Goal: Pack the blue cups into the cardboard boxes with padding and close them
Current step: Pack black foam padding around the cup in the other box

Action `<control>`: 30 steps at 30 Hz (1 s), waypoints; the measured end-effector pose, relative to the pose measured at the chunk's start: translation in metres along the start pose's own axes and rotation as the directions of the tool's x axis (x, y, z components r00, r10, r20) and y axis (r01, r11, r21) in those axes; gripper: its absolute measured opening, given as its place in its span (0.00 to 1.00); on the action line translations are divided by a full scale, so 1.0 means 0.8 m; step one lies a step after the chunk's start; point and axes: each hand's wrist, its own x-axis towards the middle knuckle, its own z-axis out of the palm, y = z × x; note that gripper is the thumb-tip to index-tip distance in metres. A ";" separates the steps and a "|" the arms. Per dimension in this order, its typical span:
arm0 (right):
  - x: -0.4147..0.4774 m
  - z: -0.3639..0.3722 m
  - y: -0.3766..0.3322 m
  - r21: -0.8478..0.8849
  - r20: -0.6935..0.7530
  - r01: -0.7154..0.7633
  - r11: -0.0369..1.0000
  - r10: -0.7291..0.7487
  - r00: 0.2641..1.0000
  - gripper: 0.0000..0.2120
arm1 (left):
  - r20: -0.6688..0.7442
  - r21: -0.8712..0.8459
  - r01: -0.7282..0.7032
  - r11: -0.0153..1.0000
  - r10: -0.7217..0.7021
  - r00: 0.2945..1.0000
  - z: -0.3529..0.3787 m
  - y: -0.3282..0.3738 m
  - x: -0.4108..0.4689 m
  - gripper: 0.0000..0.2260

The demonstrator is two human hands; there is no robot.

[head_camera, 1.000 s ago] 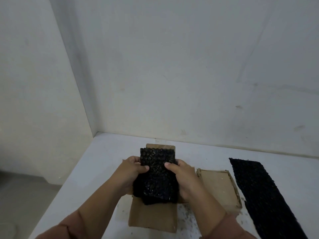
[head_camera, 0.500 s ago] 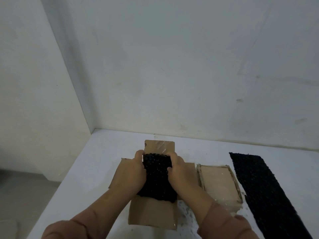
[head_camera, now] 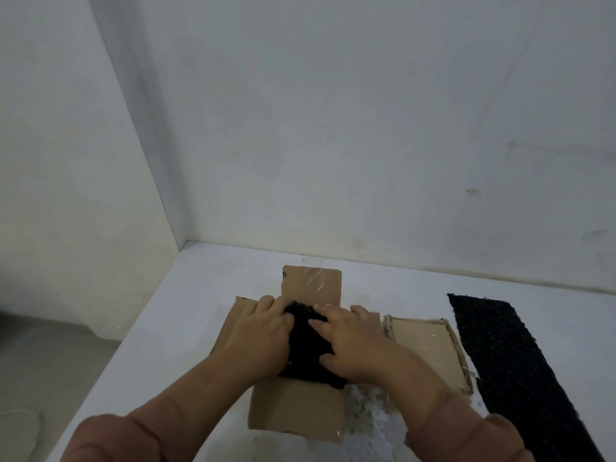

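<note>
Padding bundle [head_camera: 308, 351] (black, contents hidden) in open box [head_camera: 295, 416] toward left edge of table [head_camera: 196, 295]; left hand [head_camera: 261, 335] curled over its side, right hand [head_camera: 355, 343] pressing flat, apparently to seat it.
</note>
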 end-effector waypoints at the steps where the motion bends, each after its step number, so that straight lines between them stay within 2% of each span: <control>1: 0.000 -0.002 0.001 -0.022 0.043 0.006 1.000 -0.005 0.999 0.33 | 0.009 -0.033 -0.031 0.999 0.031 0.999 0.001 -0.002 0.000 0.17; 3: 0.003 0.000 0.003 -0.088 0.078 0.015 0.996 -0.009 0.997 0.34 | 0.095 -0.058 -0.068 0.996 0.073 0.993 0.003 -0.008 0.003 0.21; 7: 0.014 0.021 -0.001 -0.252 0.024 0.035 0.967 -0.030 0.999 0.32 | 0.214 0.058 -0.109 0.992 0.094 0.972 0.008 -0.012 0.011 0.27; 10: 0.017 0.023 -0.004 -0.229 0.020 0.025 0.973 -0.021 1.000 0.31 | 0.212 0.085 -0.119 0.989 0.098 0.972 0.010 -0.009 0.013 0.27; 13: 0.015 0.009 -0.007 -0.163 0.085 0.018 0.986 -0.004 0.996 0.32 | 0.266 0.019 -0.125 0.992 0.116 0.957 0.005 -0.008 0.013 0.28; 17: 0.018 0.002 -0.010 -0.261 0.176 0.059 0.964 -0.013 0.984 0.35 | 0.406 0.008 -0.156 0.988 0.140 0.903 -0.008 -0.012 0.019 0.30; 19: 0.021 0.006 -0.012 -0.276 0.182 0.056 0.959 -0.005 0.983 0.34 | 0.403 0.053 -0.191 0.980 0.153 0.902 -0.006 -0.014 0.021 0.30; 24: 0.023 0.015 -0.013 -0.264 0.119 0.047 0.963 -0.016 0.993 0.33 | 0.264 0.119 -0.208 0.971 0.171 0.949 0.006 -0.011 0.018 0.26; 30: 0.024 0.020 -0.008 -0.275 0.152 0.026 0.961 0.017 0.988 0.37 | 0.290 0.170 -0.178 0.969 0.124 0.949 0.014 -0.006 0.012 0.29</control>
